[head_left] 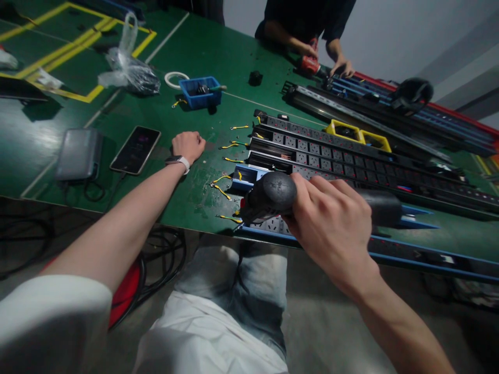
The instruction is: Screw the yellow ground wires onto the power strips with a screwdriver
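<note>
My right hand [331, 223] is wrapped round a black cordless drill [273, 192], held over the near ends of several power strips [323, 156]. The drill hides part of the strips beneath it, and I cannot see its tip. On the green table to the left, my left hand [189, 147] rests with its fingers curled closed; what they hold, if anything, is hidden. Short yellow-green wires [230, 219] with ring ends stick out from the strips' left ends. A blue-cased strip [429, 259] lies along the table's front edge.
Left of my forearm lie a phone [136, 150] and a grey power bank [79, 155]. A blue bin [200, 93], a clear plastic bag [130, 72] and yellow trays [345, 130] stand farther back. Across the table a co-worker's hand grips a red drill [311, 63].
</note>
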Demonstrator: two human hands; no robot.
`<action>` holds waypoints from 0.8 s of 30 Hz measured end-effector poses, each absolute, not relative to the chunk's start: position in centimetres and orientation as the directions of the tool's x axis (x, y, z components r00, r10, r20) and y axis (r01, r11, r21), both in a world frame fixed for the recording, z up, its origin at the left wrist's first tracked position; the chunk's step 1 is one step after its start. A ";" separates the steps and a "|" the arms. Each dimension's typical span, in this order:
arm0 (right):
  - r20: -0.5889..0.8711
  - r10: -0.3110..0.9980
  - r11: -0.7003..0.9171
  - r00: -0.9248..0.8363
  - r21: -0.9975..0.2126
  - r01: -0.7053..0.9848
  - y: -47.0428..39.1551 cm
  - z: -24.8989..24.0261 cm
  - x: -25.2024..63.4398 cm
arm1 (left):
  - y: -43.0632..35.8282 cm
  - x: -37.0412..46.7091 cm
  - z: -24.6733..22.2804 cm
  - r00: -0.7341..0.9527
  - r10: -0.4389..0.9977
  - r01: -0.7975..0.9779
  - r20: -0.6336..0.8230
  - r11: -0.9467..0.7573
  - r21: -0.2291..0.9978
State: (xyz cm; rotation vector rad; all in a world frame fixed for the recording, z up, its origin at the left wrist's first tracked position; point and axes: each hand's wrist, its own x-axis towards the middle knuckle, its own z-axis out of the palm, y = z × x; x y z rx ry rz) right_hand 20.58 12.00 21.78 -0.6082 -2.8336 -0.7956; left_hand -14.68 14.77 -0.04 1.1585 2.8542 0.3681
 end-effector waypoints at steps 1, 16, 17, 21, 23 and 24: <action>0.224 0.343 0.787 -0.912 0.462 0.409 12.0 21.8 20.6 | 14.8 -14.7 -0.1 -0.722 0.690 0.680 0.046 0.696 0.229; 0.253 0.399 0.760 -0.881 0.446 0.472 12.5 21.3 21.1 | 14.7 -14.7 0.0 -0.721 0.692 0.683 0.041 0.700 0.211; 0.251 0.406 0.757 -0.878 0.445 0.478 12.5 21.3 21.2 | 14.7 -14.6 0.0 -0.721 0.691 0.683 0.041 0.700 0.209; 0.257 0.415 0.750 -0.873 0.446 0.488 12.3 21.3 21.2 | 14.7 -14.7 -0.1 -0.715 0.697 0.689 0.047 0.693 0.212; 0.253 0.409 0.756 -0.877 0.444 0.480 12.1 21.4 21.2 | 14.7 -14.8 -0.2 -0.712 0.700 0.692 0.048 0.690 0.213; 0.250 0.403 0.760 -0.880 0.444 0.475 12.0 21.4 21.1 | 14.7 -14.8 -0.3 -0.711 0.701 0.693 0.050 0.688 0.215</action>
